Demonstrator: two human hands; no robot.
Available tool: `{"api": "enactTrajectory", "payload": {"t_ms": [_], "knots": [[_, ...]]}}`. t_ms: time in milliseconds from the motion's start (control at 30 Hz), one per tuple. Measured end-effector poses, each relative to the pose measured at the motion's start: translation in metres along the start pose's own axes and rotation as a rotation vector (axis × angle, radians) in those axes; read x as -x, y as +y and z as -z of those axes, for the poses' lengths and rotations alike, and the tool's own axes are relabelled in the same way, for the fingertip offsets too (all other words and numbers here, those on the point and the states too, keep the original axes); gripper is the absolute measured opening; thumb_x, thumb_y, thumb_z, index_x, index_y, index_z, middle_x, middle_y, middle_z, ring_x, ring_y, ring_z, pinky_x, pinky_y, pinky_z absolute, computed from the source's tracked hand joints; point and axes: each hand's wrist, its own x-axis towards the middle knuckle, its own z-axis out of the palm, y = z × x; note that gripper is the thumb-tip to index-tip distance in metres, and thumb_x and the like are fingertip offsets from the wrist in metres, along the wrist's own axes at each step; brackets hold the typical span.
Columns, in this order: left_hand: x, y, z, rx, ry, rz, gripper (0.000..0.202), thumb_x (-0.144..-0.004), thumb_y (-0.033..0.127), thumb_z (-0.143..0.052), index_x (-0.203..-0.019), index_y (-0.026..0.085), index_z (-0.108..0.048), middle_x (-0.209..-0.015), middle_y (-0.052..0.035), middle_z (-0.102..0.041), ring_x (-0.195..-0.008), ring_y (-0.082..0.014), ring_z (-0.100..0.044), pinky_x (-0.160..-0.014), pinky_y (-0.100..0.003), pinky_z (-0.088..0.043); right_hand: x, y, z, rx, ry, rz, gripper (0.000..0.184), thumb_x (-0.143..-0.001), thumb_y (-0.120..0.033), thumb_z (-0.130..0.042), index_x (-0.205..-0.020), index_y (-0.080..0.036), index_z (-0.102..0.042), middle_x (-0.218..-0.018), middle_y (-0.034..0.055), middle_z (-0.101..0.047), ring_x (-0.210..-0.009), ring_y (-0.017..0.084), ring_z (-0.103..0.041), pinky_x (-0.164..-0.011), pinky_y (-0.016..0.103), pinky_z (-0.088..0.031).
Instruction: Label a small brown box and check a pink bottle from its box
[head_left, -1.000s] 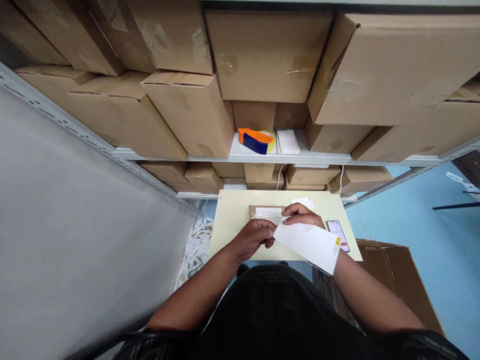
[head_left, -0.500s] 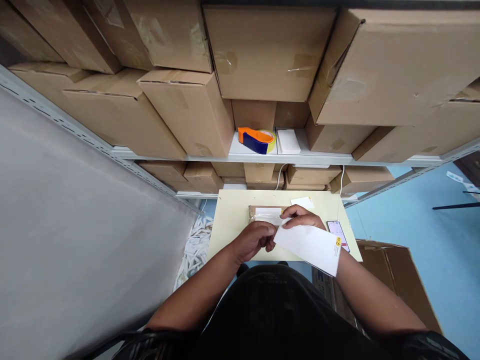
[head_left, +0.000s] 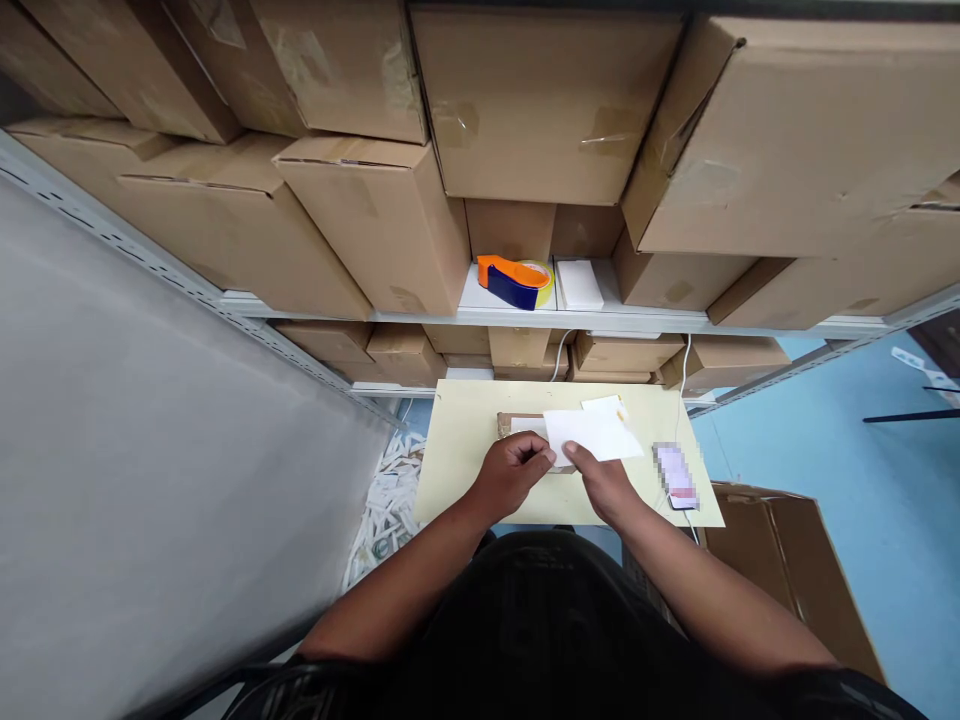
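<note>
A white label sheet (head_left: 592, 434) is held tilted above the table, its blank face showing. Its lower edge is gripped between the thumb and fingers of my right hand (head_left: 606, 485). My left hand (head_left: 516, 468) is closed in a pinch at the sheet's lower left corner, thumb against forefinger. Behind the sheet and hands lies a small taped cardboard parcel (head_left: 505, 424), mostly covered, with a white paper on its top. A second white label (head_left: 602, 403) rests flat on the table, partly under the held one.
The pale yellow table (head_left: 459, 450) carries a phone (head_left: 675, 474) with a cable at its right. Cardboard boxes (head_left: 544, 110) fill the shelves, with an orange and blue tape dispenser (head_left: 511, 282) and a white stack (head_left: 579, 285). Paper strips (head_left: 386, 500) litter the floor left; an open carton (head_left: 795, 570) stands right.
The label sheet has swung from the lower right, over my right forearm, up over the parcel. My right hand has turned, thumb now on top of the sheet. My left hand stays close by.
</note>
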Motion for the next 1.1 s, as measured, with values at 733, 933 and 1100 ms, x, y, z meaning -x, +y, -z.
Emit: {"api": "enactTrajectory", "payload": {"t_ms": [733, 933, 1100], "knots": [[0.003, -0.007, -0.007, 0.226, -0.155, -0.019, 0.017, -0.084, 0.025, -0.066, -0.07, 0.018, -0.058, -0.073, -0.0015, -0.068, -0.075, -0.0158, -0.06, -0.073, -0.029, -0.045, 0.005, -0.019, -0.019, -0.189, 0.06, -0.115, 0.037, -0.075, -0.049, -0.084, -0.085, -0.019, -0.066, -0.065, -0.001, -0.062, -0.054, 0.014, -0.052, -0.052, 0.03, -0.044], [0.002, -0.019, -0.006, 0.173, 0.052, -0.047, 0.014, -0.082, 0.025, -0.064, -0.073, 0.019, -0.057, -0.068, 0.0038, -0.058, -0.063, -0.0119, -0.052, -0.065, -0.027, -0.042, -0.001, 0.007, -0.007, -0.195, -0.017, -0.371, 0.05, -0.083, -0.067, -0.07, -0.099, -0.02, -0.065, -0.081, 0.004, -0.064, -0.063, 0.017, -0.057, -0.057, 0.032, -0.049], [0.003, -0.02, -0.001, -0.012, 0.175, -0.017, 0.013, -0.078, 0.028, -0.064, -0.07, 0.018, -0.059, -0.067, 0.004, -0.053, -0.064, -0.011, -0.044, -0.061, -0.024, -0.035, 0.003, 0.013, 0.015, 0.392, 0.35, 0.197, 0.059, -0.078, -0.049, -0.078, -0.124, -0.025, -0.051, -0.104, 0.0045, -0.058, -0.09, 0.022, -0.057, -0.078, 0.038, -0.053]]}}
